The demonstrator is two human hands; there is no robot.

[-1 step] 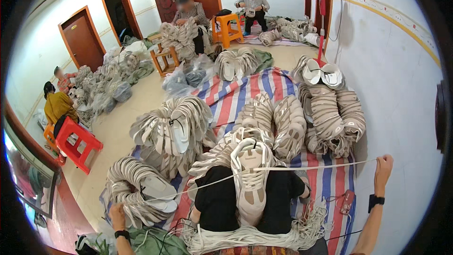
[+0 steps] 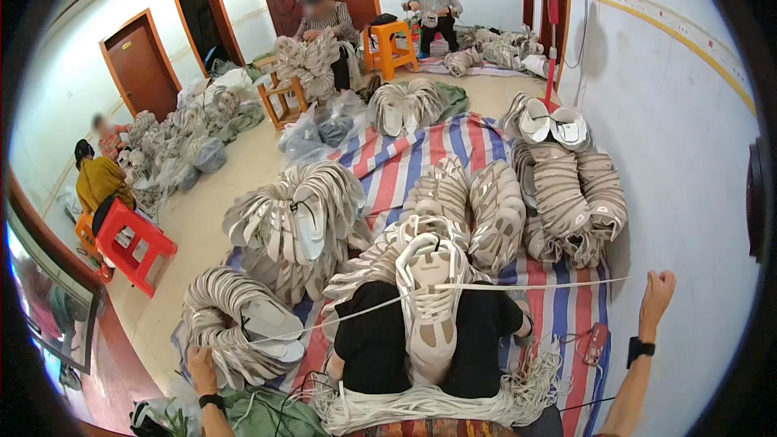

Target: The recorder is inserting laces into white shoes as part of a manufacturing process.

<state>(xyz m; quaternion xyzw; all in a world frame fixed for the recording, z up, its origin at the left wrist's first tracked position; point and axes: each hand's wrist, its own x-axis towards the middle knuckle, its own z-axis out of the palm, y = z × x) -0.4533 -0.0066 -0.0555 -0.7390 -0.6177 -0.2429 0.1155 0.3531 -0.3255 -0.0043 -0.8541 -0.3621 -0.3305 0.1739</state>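
Observation:
A beige and white sneaker upper (image 2: pixel 429 332) lies upright between my black-clothed knees. Its white shoelace (image 2: pixel 526 286) crosses the eyelets and runs out to both sides. At the lower left, my left hand (image 2: pixel 201 368) is closed on one lace end, pulled out in a long slant. On the right by the wall, my right hand (image 2: pixel 657 299) has curled fingers; the other lace end stops a little short of it, with a gap between. A bundle of loose white laces (image 2: pixel 437 409) lies across my lap.
Rows of strung uppers (image 2: pixel 291 218) surround me on a striped sheet (image 2: pixel 421 162). Green fabric (image 2: pixel 271 413) and a small red object (image 2: pixel 596 344) lie beside me. Stools, including a red one (image 2: pixel 133 243), a red fan (image 2: pixel 550 32) and several seated people are farther off.
The right lace end touched my right hand before; now it hangs in the air short of the fingers. My right hand has moved slightly lower. The left hand stays nearly in place.

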